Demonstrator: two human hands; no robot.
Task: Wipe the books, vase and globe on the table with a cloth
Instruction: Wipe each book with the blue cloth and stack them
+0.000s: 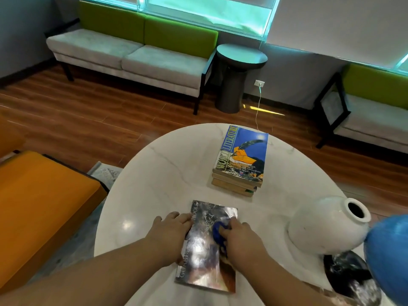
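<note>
**Head view.** The book-wiping step is judged to be in hand. A dark glossy book (204, 265) lies flat on the near part of the white table (154, 173). The left hand (170, 235) is laid flat on the book's left edge with fingers extended, so the book is pressed down and nothing is gripped. The blue cloth (218, 231) is bunched under the right hand (241, 238), whose fingers are curled round it. It is pressed onto the upper right part of the cover. The cloth is blurred, so its extent beneath the palm cannot be determined.

A stack of books (241, 160) lies further back, well apart from both hands. The white vase (324, 226) stands to the right, with the blue globe (388, 257) just beside it at the frame edge. Neither is touched.

For the next move, the cloth is to be drawn along the cover toward its near end while the book is pinned by the left hand.
</note>
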